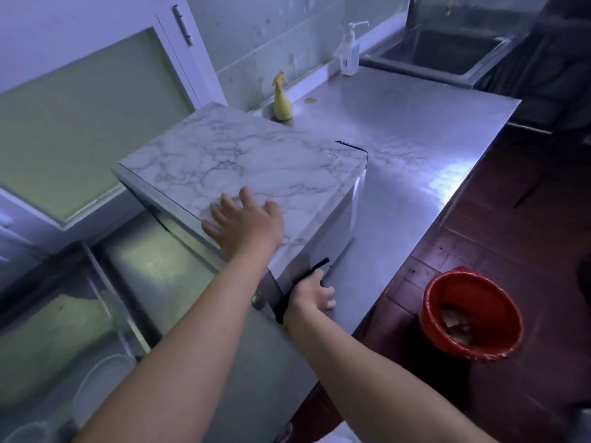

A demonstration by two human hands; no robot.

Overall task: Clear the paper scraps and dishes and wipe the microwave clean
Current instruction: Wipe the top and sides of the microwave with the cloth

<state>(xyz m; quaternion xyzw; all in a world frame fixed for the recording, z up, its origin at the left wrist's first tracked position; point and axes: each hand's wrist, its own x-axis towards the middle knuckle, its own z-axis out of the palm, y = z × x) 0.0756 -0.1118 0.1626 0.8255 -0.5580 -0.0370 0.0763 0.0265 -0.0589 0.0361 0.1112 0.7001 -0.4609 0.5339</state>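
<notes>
Head view shows the microwave (243, 161), wrapped in marble print, sitting on the steel counter (415, 139). The left hand (246, 223) lies flat and open on its top. The right hand (315, 292) grips a dark cloth (316, 266) low against its side. This looks like the wiping step. Next, the cloth should rub along that side. The door is hard to see. Paper scraps (455, 324) lie in the red bin (463, 272).
</notes>
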